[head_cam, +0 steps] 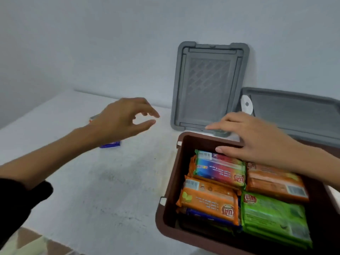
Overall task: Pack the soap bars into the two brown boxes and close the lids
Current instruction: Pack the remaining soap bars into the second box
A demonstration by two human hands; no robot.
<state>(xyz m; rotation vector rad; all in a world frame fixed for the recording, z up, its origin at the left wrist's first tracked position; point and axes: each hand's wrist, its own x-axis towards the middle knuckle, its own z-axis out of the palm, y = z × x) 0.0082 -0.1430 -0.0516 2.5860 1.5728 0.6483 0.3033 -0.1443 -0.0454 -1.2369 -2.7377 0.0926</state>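
Observation:
A brown box (pixel 166 214) at the lower right holds several wrapped soap bars: a rainbow one (pixel 219 167), orange ones (pixel 207 200) and a green one (pixel 272 218). My right hand (pixel 257 138) hovers over the box's far rim, fingers straight, holding nothing. My left hand (pixel 121 120) is in the air over the white table, fingers loosely spread and empty. Beneath it lie a blue soap bar (pixel 110 144) and part of an orange-edged bar (pixel 93 117), both mostly hidden by the hand. A grey lid (pixel 209 85) leans upright against the wall.
A second grey lid (pixel 294 115) lies tilted at the far right, over what looks like another brown box edge. The white table (pixel 110 190) ends at the lower left, where patterned floor (pixel 27 242) shows. The wall stands close behind.

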